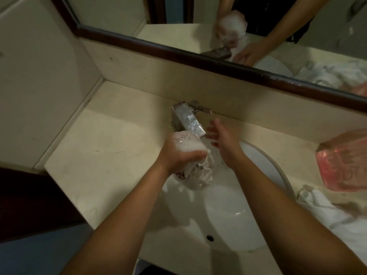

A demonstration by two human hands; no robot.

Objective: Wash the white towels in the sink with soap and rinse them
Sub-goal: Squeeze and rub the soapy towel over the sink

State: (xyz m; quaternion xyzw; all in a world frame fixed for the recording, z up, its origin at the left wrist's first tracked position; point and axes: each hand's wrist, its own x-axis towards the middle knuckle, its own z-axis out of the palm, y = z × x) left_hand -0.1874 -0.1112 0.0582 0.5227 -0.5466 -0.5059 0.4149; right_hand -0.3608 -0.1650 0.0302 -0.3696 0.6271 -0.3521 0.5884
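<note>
Over sink (228, 211), soapy towel (195, 171) bunched upright in left hand (178, 153).

A bunched white towel (198, 171), topped with suds, hangs over the sink (222, 215); more white towels (325, 211) lie heaped on the table's right.

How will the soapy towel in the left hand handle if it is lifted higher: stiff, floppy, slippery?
Probably floppy: the towel hangs in loose folds below the left hand. Likely slippery, since foam covers its top. It looks wet, so probably heavy for its size.
</note>
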